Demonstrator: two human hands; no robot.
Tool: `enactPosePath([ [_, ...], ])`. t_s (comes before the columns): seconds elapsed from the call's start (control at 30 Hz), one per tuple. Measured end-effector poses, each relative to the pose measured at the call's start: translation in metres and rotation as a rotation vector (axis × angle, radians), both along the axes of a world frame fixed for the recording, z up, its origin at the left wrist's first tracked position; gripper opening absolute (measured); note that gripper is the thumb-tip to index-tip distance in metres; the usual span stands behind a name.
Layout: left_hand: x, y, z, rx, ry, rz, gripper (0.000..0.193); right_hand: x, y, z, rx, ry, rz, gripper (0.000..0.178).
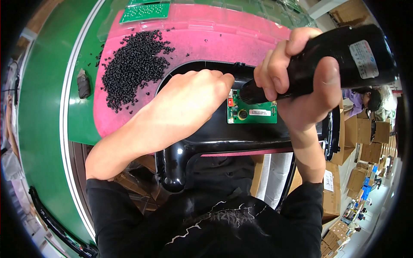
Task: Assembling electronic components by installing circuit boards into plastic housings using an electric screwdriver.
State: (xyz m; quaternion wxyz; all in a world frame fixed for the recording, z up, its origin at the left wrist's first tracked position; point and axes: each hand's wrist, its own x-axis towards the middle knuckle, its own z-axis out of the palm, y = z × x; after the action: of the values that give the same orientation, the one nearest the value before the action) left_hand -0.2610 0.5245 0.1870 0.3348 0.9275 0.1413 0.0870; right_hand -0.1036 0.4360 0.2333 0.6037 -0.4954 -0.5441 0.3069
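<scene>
1. My right hand grasps a glossy black tool.
2. The green, white-labelled circuit board lies on shiny black housing.
3. My left hand curls nearby; its fingertips' hold, I can't tell.

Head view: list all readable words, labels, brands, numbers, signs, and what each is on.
No text I can quote reliably.
White sticker on the black handheld tool in the right hand: sideways, print too small.
White label on the green circuit board: print too small.
White paper on the cardboard box: sideways, marks unclear.
</scene>
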Motion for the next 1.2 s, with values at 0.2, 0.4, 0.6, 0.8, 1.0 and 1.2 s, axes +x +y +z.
enactPosePath([
  [0.2, 0.002, -0.001, -0.002, 0.004, 0.018, 0.003, 0.013, 0.001, 0.005, -0.001, -0.008, -0.065, 0.068, 0.056],
  [0.4, 0.001, -0.001, -0.004, -0.021, -0.081, -0.042, 0.014, -0.006, -0.008, -0.004, 0.066, 0.076, -0.036, 0.063],
  [0.6, 0.008, -0.001, -0.001, -0.015, -0.304, -0.146, 0.018, 0.002, -0.027, 0.013, 0.294, 0.44, 0.077, 0.063],
  [0.8, 0.011, -0.002, 0.003, -0.054, -0.399, -0.229, 0.02, 0.01, -0.044, 0.028, 0.34, 0.332, 0.176, 0.058],
  [1.0, 0.011, -0.002, 0.0, -0.083, -0.373, -0.247, 0.016, 0.01, -0.042, 0.019, 0.255, 0.286, 0.291, 0.067],
  [1.2, 0.012, 0.001, 0.002, -0.036, -0.395, -0.132, 0.012, -0.01, -0.049, 0.007, 0.1, 0.356, 0.02, 0.067],
])
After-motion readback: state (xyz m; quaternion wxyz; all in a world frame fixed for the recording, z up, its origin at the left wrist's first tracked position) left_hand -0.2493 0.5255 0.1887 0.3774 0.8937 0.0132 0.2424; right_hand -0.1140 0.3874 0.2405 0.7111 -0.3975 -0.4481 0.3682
